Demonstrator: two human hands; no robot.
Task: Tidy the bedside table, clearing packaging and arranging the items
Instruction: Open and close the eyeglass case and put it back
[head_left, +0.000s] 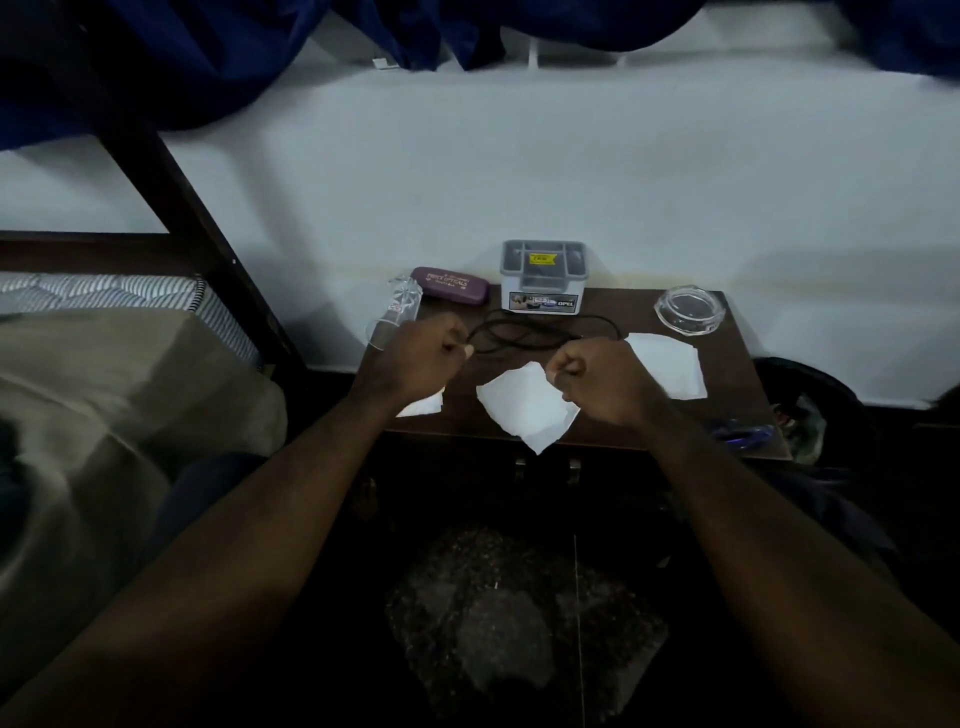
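both hands fisted over the table (613, 312), each pinching the black cable (524, 332).

left hand (415, 353) gripped one end, right hand (597, 379) the other; the loop lay between them, in front of the grey box (543, 283). torn paper (524, 410) sat at the front edge under the right hand, more paper (670, 369) to its right. purple case (452, 286) and tipped glass (395, 312) back left, ashtray (688, 312) back right.
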